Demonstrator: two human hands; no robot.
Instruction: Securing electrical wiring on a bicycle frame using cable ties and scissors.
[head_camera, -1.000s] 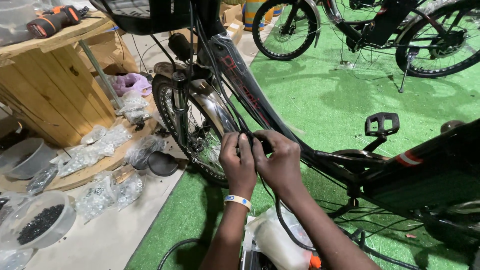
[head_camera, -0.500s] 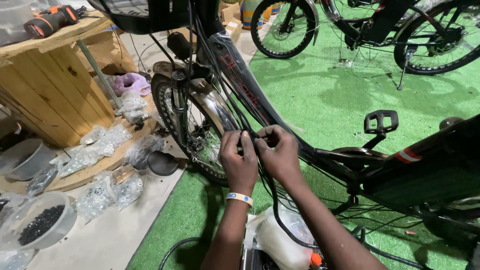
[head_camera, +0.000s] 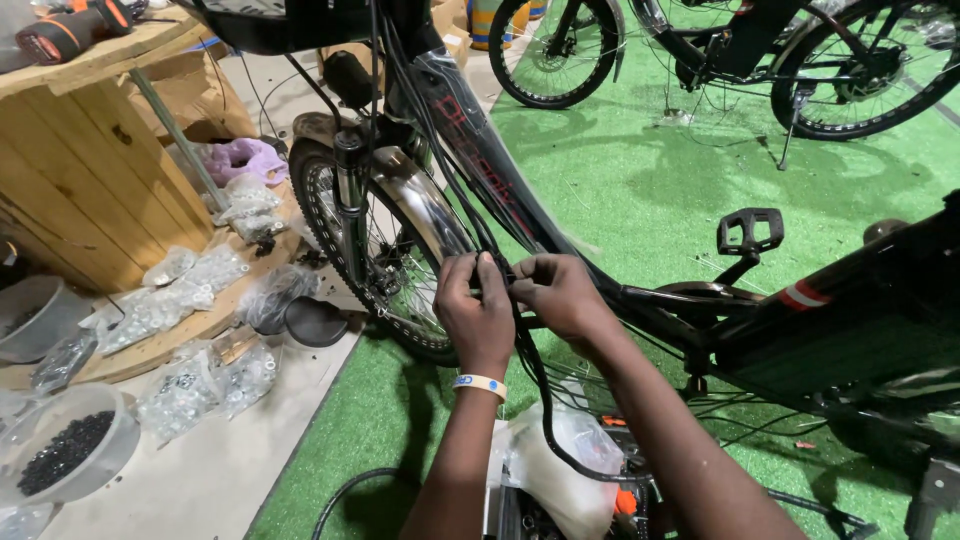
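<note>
A wooden cable spool (head_camera: 95, 170) fills the upper left with a cordless drill (head_camera: 75, 25) on top, clear bags of hardware (head_camera: 185, 290) lie along its lower rim, a bowl of black screws (head_camera: 65, 455) sits lower left, and two more bicycles (head_camera: 740, 50) stand on green turf (head_camera: 640, 190) at upper right.

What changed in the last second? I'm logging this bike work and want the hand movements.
Little changed. The right hand shifted slightly along the black cables at the bike's down tube, fingers regripping; the left hand kept pinching the same spot. Nothing was let go. The front wheel and pedal stayed put.
</note>
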